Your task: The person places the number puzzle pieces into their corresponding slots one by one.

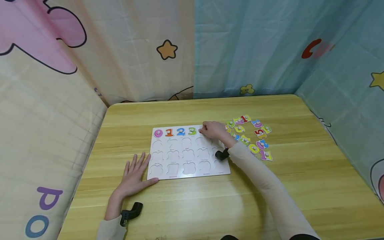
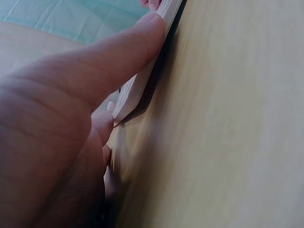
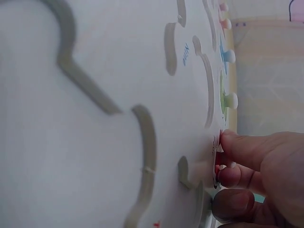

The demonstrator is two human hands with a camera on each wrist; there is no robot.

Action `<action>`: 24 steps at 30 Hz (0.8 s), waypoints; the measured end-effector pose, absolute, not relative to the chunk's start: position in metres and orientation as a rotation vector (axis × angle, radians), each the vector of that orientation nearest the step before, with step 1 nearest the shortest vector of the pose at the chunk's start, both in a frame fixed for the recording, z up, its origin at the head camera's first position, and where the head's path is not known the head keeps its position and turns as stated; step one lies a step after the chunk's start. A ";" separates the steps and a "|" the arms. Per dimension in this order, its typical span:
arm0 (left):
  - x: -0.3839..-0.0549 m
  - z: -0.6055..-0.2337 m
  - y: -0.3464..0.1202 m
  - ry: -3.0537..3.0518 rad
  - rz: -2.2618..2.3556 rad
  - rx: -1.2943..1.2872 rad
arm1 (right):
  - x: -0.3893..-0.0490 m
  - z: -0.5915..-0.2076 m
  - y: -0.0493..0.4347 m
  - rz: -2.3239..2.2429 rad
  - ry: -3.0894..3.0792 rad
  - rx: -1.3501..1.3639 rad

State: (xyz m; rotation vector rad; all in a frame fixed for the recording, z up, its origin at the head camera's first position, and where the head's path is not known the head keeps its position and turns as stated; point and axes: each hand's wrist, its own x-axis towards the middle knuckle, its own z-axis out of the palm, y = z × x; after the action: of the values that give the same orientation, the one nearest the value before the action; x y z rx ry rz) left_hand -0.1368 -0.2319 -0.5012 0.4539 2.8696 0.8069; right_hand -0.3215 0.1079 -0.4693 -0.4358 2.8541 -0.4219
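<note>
A white number puzzle board (image 1: 177, 177) lies on the table, with pieces 0 (image 1: 158, 133), 1 (image 1: 169, 132), 2 (image 1: 181, 132) and 3 (image 1: 192, 131) seated along its far row. Just right of the green 3, my right hand (image 1: 215, 130) pinches a red puzzle piece (image 3: 219, 159) by thumb and fingers, right at the board's surface. The hand hides most of this piece's shape. My left hand (image 1: 134, 176) spreads its fingers at the board's near left corner. Its thumb (image 2: 137, 42) lies against the board's edge in the left wrist view.
Loose number pieces (image 1: 253, 148) with small knobs are scattered right of the board, beside my right forearm. Several cut-out slots (image 1: 189, 168) show in the board's nearer rows. Printed curtains (image 1: 135, 66) hang behind the wooden table (image 1: 186, 206) and at its sides.
</note>
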 end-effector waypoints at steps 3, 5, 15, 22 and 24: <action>-0.137 -0.501 -0.232 2.871 0.807 0.450 | -0.321 -0.470 0.108 -0.411 2.857 -0.419; -0.137 -0.501 -0.232 2.873 0.806 0.449 | -0.321 -0.470 0.108 -0.403 2.858 -0.407; -0.136 -0.502 -0.232 2.875 0.801 0.453 | -0.312 -0.471 0.118 -0.436 2.828 -0.431; -0.136 -0.502 -0.232 2.879 0.795 0.445 | -0.305 -0.468 0.146 -0.643 2.786 -0.401; -0.136 -0.501 -0.232 2.882 0.792 0.444 | -0.304 -0.463 0.157 -0.699 2.799 -0.379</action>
State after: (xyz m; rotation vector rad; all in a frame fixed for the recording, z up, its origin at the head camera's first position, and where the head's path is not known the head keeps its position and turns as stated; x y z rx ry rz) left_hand -0.1361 -0.2321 -0.5010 0.4443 2.8820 0.7924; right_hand -0.3038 0.1565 -0.4629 -0.3793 2.7988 -0.6992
